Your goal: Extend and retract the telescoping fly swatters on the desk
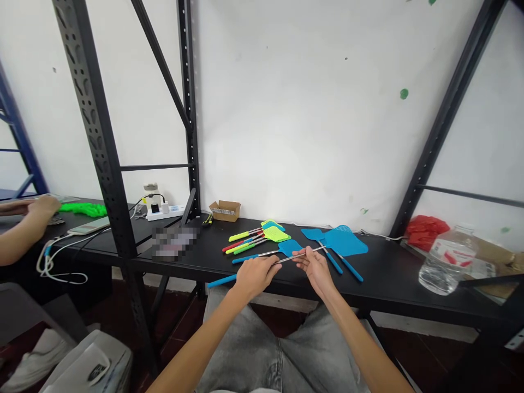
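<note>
Blue swatter [347,241] is over the black tabletop [388,275], our left hand [254,275] clamped round it, right hand [314,267] pinching its rod [288,258]; guess we're midway on this one, other swatters [277,234] lying unheld.

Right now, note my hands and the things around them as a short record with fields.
Left hand: holds a blue fly swatter
Right hand: holds its metal rod
Other swatters: on the black table, beyond and beside the hands
Cardboard box: behind the swatters, to the left
Bottle: near the table's right end, beside a red bag
</note>
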`<action>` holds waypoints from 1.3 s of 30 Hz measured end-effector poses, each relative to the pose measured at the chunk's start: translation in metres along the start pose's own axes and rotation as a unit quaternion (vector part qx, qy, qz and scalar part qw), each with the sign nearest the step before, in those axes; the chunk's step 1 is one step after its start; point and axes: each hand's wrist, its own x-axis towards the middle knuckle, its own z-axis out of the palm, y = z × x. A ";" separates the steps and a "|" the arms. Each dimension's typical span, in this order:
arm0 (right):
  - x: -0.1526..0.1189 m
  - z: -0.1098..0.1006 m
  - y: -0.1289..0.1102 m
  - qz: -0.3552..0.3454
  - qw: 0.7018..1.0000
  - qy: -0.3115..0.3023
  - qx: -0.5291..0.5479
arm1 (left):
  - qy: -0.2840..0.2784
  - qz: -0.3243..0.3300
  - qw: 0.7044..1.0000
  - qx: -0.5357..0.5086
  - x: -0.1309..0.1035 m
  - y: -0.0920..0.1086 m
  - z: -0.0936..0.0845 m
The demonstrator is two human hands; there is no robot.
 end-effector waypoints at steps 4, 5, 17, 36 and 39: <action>-0.006 0.010 0.002 0.000 1.000 -0.024 -0.012 | -0.006 -0.006 1.000 -0.012 0.000 0.000 0.002; -0.007 0.011 0.003 0.000 1.000 -0.027 -0.016 | -0.007 -0.006 1.000 -0.014 0.000 0.000 0.002; -0.013 0.013 0.003 -0.020 0.978 -0.140 -0.152 | -0.015 -0.008 0.998 -0.065 0.001 0.019 0.012; 0.006 -0.004 0.004 0.004 0.993 0.078 0.089 | -0.013 -0.004 1.000 -0.022 0.003 -0.026 0.011; 0.005 0.001 0.007 -0.002 0.994 0.084 0.070 | -0.018 -0.012 1.000 -0.017 0.004 -0.022 0.010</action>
